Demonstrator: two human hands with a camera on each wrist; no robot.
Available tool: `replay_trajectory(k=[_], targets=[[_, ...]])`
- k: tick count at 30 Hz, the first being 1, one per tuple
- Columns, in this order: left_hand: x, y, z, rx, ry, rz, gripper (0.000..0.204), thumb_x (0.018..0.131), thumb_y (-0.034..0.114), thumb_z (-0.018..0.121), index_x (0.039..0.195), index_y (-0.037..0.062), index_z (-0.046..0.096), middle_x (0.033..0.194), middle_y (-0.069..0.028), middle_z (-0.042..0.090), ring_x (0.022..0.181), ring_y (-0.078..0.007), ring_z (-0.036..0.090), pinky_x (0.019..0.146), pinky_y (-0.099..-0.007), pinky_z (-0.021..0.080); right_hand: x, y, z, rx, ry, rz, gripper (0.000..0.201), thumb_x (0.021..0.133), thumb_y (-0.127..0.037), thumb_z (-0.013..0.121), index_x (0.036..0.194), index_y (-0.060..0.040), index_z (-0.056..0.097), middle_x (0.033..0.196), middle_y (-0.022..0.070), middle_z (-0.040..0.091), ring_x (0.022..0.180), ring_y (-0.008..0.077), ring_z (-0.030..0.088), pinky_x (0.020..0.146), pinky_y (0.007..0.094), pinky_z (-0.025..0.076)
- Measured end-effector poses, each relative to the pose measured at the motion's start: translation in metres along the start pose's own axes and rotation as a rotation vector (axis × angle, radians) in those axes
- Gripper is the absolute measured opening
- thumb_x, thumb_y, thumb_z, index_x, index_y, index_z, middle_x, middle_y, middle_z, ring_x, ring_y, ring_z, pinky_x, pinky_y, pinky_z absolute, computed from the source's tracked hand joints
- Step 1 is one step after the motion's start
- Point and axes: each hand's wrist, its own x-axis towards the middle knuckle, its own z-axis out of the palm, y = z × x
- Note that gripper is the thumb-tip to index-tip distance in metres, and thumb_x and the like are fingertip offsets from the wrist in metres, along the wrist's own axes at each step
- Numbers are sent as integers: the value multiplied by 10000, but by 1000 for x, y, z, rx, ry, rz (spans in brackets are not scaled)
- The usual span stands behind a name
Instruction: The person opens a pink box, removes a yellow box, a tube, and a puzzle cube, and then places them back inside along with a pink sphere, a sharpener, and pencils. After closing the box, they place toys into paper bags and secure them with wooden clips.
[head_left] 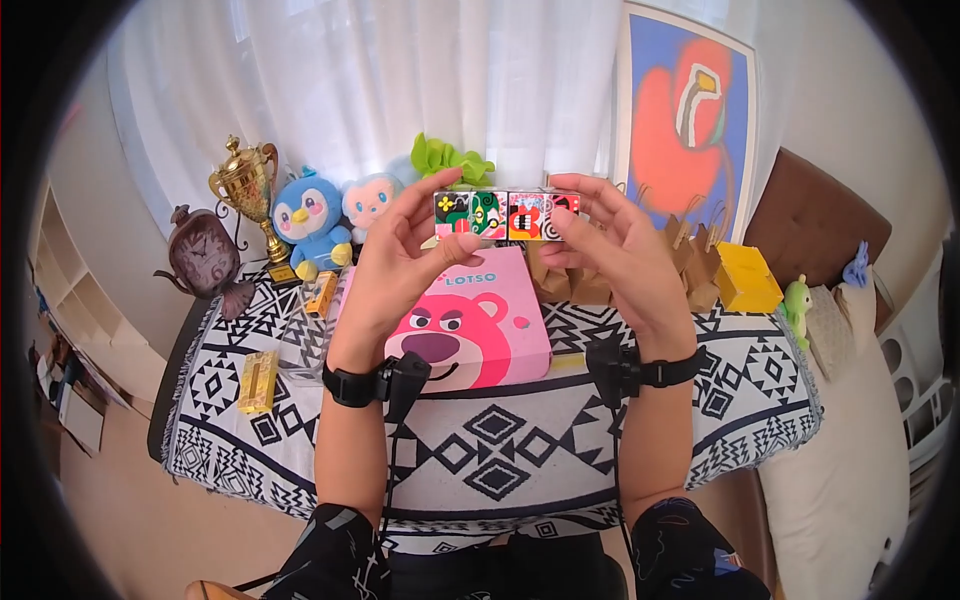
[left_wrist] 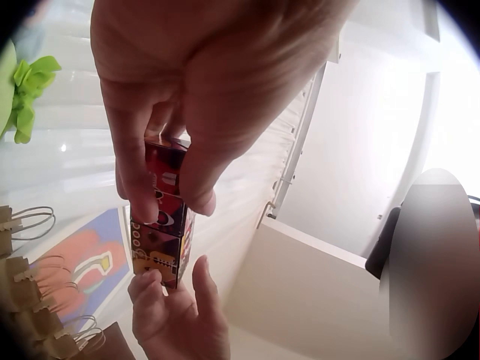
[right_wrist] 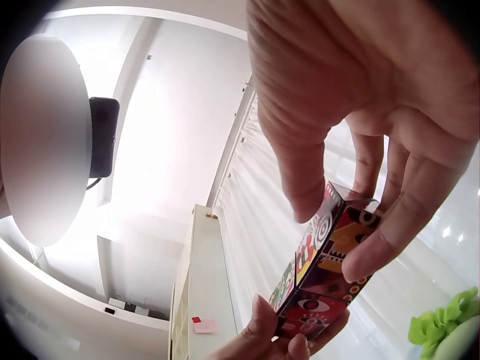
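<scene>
Two small patterned boxes, a left one [head_left: 470, 214] and a right one [head_left: 541, 215], are held up end to end above a pink Lotso box [head_left: 480, 330]. My left hand [head_left: 400, 262] grips the left end between thumb and fingers. The right end is gripped by my right hand [head_left: 628, 262]. In the left wrist view the left hand [left_wrist: 202, 90] pinches dark red printed faces [left_wrist: 166, 187], with the right hand [left_wrist: 184, 322] at the lower end. The right wrist view shows the right hand [right_wrist: 367, 112] holding the upper end, the left hand [right_wrist: 262, 337] the lower.
A yellow box [head_left: 258, 382] lies at the table's left. Blue plush toys [head_left: 312, 222], a gold trophy [head_left: 245, 190] and a clock [head_left: 205, 252] stand at the back left. Brown paper bags [head_left: 590, 285] and a bright yellow box [head_left: 748, 278] are at the back right.
</scene>
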Motion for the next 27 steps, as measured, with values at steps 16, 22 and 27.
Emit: replay_trajectory(k=[16,22,27], targets=[[2,-8,7,-110,24,92,791,845,-46,822,1521,-14,413,1445,-143,537,1262,-211,614,977,-364,622,3,-1,11,120,98,12,476,1014,-302,718,1304,56,598,1085,126,697,881,169,739,778,271,639],[1,-4,13,-149,24,120,811,865,-74,786,1557,6,372,1491,-148,500,1289,-225,597,940,-378,648,5,2,12,88,132,54,472,1037,-429,657,1149,28,634,977,122,719,738,162,739,624,277,638],[-4,-3,14,-165,-4,65,770,914,-78,725,1571,10,333,1548,-147,418,1292,-253,586,901,-415,672,6,2,19,73,220,104,530,1069,-499,533,1208,2,633,1021,152,769,813,214,788,605,287,642]])
